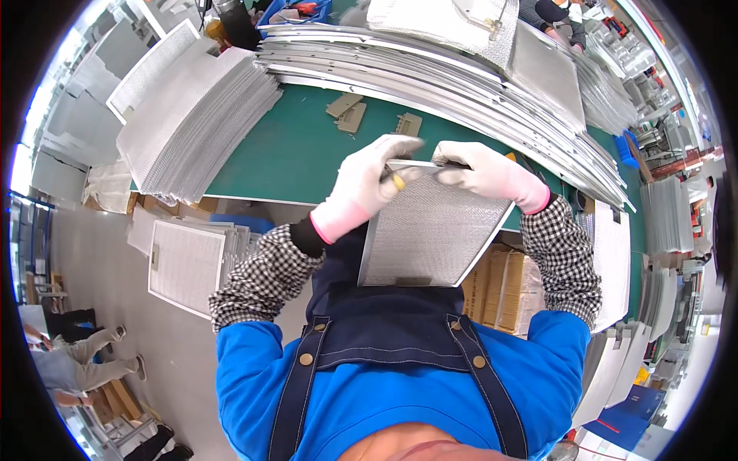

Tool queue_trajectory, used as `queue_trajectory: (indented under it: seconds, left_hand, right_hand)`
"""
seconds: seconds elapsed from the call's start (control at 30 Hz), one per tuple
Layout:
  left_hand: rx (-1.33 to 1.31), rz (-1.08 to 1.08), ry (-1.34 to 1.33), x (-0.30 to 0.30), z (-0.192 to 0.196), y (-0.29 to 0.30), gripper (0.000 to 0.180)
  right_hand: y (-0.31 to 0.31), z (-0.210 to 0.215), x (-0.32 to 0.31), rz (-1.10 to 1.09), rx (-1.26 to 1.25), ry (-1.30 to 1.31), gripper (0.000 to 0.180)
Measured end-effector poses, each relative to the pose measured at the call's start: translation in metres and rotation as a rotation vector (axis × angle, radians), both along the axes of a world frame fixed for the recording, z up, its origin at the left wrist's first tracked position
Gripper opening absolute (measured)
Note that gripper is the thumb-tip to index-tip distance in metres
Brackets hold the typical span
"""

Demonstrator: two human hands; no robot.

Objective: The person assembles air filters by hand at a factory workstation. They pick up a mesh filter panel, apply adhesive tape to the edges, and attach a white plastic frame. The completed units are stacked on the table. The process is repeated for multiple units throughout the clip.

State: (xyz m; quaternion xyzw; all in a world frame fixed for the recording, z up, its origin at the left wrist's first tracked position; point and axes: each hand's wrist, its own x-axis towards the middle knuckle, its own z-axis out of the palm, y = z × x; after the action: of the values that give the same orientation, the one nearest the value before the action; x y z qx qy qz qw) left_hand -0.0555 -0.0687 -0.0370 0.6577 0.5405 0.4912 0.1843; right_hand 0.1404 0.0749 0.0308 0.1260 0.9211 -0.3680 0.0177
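A framed metal mesh filter panel (430,238) stands tilted in front of my apron, below the near edge of the green table (269,154). My left hand (365,183), in a white glove with a pink cuff, is closed at the left of its top edge, fingers slightly blurred. A small yellow piece shows at that hand's fingertips; I cannot make out what it is. My right hand (486,173), gloved alike, pinches the top edge farther right, beside a small dark gap. Several beige plastic pieces (351,117) lie on the table beyond my hands.
Stacked mesh sheets (201,127) stand at the table's left. A long pile of metal frames (400,69) spans the back. More framed panels (187,265) lean at lower left, and cardboard boxes (503,284) sit under the table. Other people (81,361) are at the far left.
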Motion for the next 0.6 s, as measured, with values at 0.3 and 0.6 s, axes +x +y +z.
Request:
queue_trajectory:
  seconds: [0.3, 0.6]
  left_hand:
    - [0.144, 0.133, -0.338, 0.040, -0.005, 0.002, 0.094]
    - [-0.085, 0.165, -0.229, 0.032, 0.029, -0.044, 0.023]
  right_hand:
    - [-0.012, 0.003, 0.012, -0.047, 0.004, 0.056, 0.031]
    - [0.010, 0.021, 0.016, 0.122, -0.266, -0.187, 0.053]
